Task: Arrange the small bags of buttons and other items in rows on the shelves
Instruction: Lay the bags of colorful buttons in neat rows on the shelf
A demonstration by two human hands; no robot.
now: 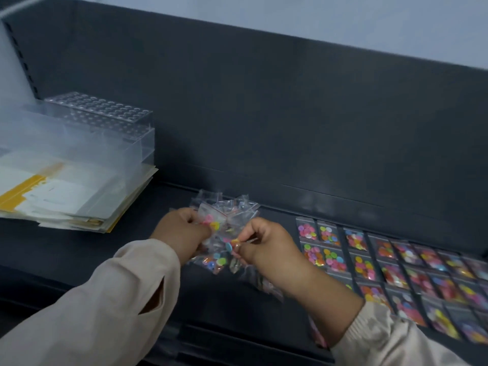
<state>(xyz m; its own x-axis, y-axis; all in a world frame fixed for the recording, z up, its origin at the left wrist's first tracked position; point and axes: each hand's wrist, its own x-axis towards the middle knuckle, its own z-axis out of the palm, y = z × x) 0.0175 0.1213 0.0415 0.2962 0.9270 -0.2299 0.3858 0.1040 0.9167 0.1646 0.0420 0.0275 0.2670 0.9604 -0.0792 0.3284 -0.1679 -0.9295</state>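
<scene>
I'm gripping the bag bunch (224, 223) in my left hand (182, 231), right hand (266, 241) pinching one bag free; should pull slowly toward the rows (383, 262).

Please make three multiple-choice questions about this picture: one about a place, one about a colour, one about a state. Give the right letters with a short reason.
1. Where do the arranged button bags lie on the shelf?
A. right side
B. left side
C. on the papers

2. What colour is the stripe on the stack of papers?
A. green
B. yellow
C. red

3. What is the left hand doing?
A. resting flat on the shelf
B. holding a bunch of bags together with the right hand
C. pointing

Answers: 1 A, rows fill the right side. 2 B, a yellow band shows. 3 B, both hands grip the loose bags.
</scene>
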